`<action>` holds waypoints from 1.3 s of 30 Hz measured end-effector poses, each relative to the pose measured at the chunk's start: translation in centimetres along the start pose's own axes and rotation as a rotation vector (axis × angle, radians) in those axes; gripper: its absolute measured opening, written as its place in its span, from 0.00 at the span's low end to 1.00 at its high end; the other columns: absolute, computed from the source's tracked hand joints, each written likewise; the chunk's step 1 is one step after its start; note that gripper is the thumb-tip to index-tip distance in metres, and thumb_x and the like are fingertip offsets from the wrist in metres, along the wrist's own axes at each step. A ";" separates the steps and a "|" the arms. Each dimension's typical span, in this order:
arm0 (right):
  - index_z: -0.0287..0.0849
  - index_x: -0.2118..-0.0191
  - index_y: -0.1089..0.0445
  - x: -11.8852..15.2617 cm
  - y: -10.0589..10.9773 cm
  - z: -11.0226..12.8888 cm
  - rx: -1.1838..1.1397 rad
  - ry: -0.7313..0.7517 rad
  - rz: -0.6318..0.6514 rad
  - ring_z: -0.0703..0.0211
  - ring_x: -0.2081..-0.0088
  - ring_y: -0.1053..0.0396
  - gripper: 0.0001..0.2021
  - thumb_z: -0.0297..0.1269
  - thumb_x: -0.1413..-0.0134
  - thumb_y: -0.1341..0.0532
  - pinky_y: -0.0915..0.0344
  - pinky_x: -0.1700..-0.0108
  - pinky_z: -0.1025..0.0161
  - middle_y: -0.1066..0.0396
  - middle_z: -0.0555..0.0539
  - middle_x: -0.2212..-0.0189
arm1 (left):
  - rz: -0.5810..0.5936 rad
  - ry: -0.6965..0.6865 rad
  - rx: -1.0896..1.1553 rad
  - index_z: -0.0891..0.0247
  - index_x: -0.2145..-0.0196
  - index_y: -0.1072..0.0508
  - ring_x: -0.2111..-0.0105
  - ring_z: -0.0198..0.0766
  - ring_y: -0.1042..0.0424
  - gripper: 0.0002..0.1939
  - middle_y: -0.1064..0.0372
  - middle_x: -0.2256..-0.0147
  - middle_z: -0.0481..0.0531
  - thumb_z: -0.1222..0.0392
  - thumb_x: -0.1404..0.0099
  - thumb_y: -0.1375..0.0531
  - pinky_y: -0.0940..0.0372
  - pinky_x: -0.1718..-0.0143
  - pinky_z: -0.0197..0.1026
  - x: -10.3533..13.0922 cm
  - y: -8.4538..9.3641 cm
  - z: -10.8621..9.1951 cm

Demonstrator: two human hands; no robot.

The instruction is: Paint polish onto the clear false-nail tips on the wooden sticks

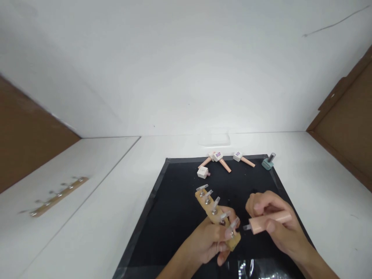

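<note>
My left hand [209, 238] is wrapped round the lower end of a wooden strip [209, 209] that carries several clear nail tips on small metal stands. Between the fingers of my right hand [279, 224] is a pink brush cap [269, 221]; its short brush [247, 227] points left, close to the nearest nail tip but apart from it. A white bottle [202, 172] without its pink cap lies above the strip, its neck facing right.
A black mat [168, 201] lies under both hands. Along its far edge are white bottles with pink caps [238, 156] and a teal bottle [267, 164]. A second nail-tip strip [58, 198] lies far left. A clear tray [216, 140] is behind the mat.
</note>
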State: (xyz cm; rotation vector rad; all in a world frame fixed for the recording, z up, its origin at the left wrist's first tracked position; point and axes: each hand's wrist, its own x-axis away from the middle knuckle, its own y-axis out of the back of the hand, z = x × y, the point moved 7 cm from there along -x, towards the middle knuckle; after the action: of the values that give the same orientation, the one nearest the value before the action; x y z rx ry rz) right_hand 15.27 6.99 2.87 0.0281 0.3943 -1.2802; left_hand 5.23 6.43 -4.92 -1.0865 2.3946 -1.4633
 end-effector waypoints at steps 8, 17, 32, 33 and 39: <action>0.44 0.71 0.30 -0.3 -0.7 1.2 0.149 0.049 0.008 0.62 0.75 0.40 0.12 0.46 0.43 0.39 0.43 0.74 0.66 0.39 0.51 0.77 | 0.015 0.000 -0.044 0.66 0.77 0.35 0.93 0.21 0.47 0.20 0.40 0.87 0.40 0.58 0.60 0.28 0.45 0.95 0.25 0.2 -0.3 -0.1; 0.44 0.70 0.31 -0.4 -0.9 2.1 0.307 0.117 0.019 0.61 0.76 0.37 0.12 0.45 0.40 0.42 0.41 0.75 0.65 0.35 0.50 0.78 | 0.074 -0.007 -0.052 0.67 0.79 0.34 0.93 0.21 0.48 0.20 0.39 0.88 0.40 0.57 0.60 0.27 0.43 0.94 0.25 -0.1 -0.6 0.0; 0.45 0.71 0.36 -0.4 -1.2 4.0 0.613 0.344 0.052 0.60 0.78 0.40 0.08 0.35 0.40 0.44 0.43 0.77 0.63 0.38 0.52 0.82 | -0.052 -0.079 -0.206 0.67 0.79 0.32 0.91 0.26 0.39 0.13 0.33 0.86 0.43 0.68 0.60 0.31 0.40 0.92 0.27 -0.4 0.7 -0.6; 0.45 0.71 0.36 -0.4 -1.2 4.1 0.621 0.351 0.054 0.60 0.77 0.40 0.08 0.33 0.40 0.44 0.43 0.77 0.63 0.38 0.52 0.82 | -0.060 -0.080 -0.216 0.67 0.79 0.32 0.91 0.26 0.39 0.13 0.34 0.86 0.42 0.67 0.60 0.30 0.40 0.91 0.27 -0.4 0.7 -0.7; 0.44 0.72 0.35 -0.5 -1.2 4.5 0.648 0.368 0.018 0.60 0.79 0.40 0.07 0.30 0.42 0.43 0.43 0.78 0.63 0.37 0.52 0.83 | -0.017 -0.102 -0.264 0.67 0.77 0.32 0.90 0.25 0.38 0.17 0.33 0.83 0.44 0.60 0.58 0.28 0.41 0.91 0.27 0.0 0.3 -0.8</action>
State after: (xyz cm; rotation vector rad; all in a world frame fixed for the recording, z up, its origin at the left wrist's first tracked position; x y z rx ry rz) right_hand 15.26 6.03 7.40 0.8211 0.2745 -1.3398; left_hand 4.75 7.13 -4.70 -1.2045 2.5626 -1.0874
